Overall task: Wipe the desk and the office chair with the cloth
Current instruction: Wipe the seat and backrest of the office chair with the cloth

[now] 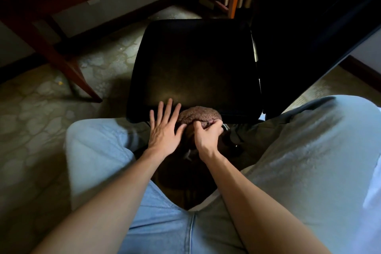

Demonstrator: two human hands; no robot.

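Chair step: right hand (208, 133) grip bunched round cloth (198, 115) at chair (195, 68) seat's near edge, frame centre; left hand (165, 128) flat, fingers spread, empty. Next, likely: sweep cloth toward upper frame.

Black chair seat (195, 64) carries the brown cloth (199, 114), bunched at the near edge and hanging over the rim. Patterned floor (41, 109) below; wooden desk leg (68, 68) stands on it.

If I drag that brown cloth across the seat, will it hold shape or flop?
Probably flops: the cloth, gripped by the right hand, bunches and droops over the seat edge. Its fuzzy pile likely drags, not slides.
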